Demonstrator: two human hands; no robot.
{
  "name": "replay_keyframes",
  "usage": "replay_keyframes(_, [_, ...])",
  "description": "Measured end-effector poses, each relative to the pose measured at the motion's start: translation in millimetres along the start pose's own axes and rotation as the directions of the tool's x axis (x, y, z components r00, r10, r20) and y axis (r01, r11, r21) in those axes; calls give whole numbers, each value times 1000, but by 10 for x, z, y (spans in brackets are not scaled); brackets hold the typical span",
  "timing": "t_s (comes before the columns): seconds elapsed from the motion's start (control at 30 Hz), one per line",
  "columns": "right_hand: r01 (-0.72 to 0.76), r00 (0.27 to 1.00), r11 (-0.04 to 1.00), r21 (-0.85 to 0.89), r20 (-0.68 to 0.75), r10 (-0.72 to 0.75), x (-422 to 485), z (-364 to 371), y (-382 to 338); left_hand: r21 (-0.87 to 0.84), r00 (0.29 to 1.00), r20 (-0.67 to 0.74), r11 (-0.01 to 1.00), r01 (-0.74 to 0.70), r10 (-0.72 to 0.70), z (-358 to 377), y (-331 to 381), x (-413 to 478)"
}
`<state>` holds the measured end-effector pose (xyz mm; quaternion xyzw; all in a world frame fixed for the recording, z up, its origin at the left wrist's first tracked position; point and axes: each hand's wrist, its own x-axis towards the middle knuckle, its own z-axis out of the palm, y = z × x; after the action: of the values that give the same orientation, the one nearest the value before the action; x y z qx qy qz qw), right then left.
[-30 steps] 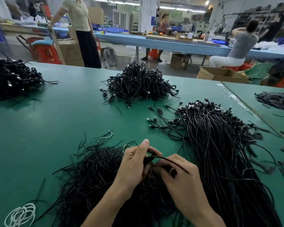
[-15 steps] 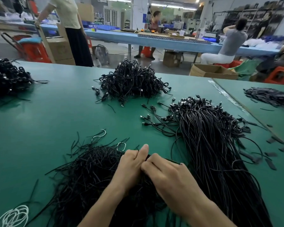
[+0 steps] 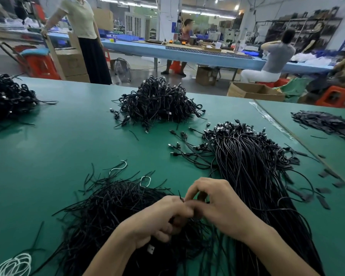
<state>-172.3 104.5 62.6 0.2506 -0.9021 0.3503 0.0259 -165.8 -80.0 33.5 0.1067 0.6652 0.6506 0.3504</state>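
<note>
Twisting: black tie (image 3: 180, 195) going round a coiled cable (image 3: 176, 222), lower centre of the frame, between both hands.
Left hand (image 3: 163, 221): curled tight round the coiled cable, hiding most of it in the fist, showing only dark loops between the fingers.
Right hand (image 3: 223, 208): pinching the tie with thumb and forefinger right at the left knuckles, with the other fingers arched clear.
Tie: short free end poking up between the two hands, rest hidden.
Doing it well: keep the left fist closed to hold the loops stacked; pull the tie snug before turning; turn both ends together close against the coil, not out at the tips; press the twisted tail flat.
Risk: likely a sprung coil on any slack in the left grip; also snagging stray strips from the tie heap (image 3: 112, 208) directly beneath the hands.
Cable heap (image 3: 253, 176): long loose cables, right of centre, probably the next supply.
Done pile (image 3: 157, 104): bundled cables, upper centre, well apart, likely drop spot.
Table (image 3: 48, 146): green, under all of it.
White plug (image 3: 150, 250): small, just below the left wrist; cannot tell whether part of the held cable.
</note>
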Motion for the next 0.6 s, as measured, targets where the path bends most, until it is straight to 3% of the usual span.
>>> replay_keyframes(0.1, [-32,997,999,-16,69,33,-2,-17,12,216,1000,28,976,-6,0,-21,-30,9])
replay_keyframes(0.17, [-67,990,996,-58,122,74,-3,-14,18,258,1000,12,966,22,-26,2,-25,0])
replay_keyframes(0.37, [7,987,988,-157,157,18,-7,-39,-40,308,1000,10,951,-5,2,27,-11,-3])
replay_keyframes(0.6, [176,965,940,-291,241,-106,44,-66,-102,195,998,-64,980,30,-17,49,-37,7])
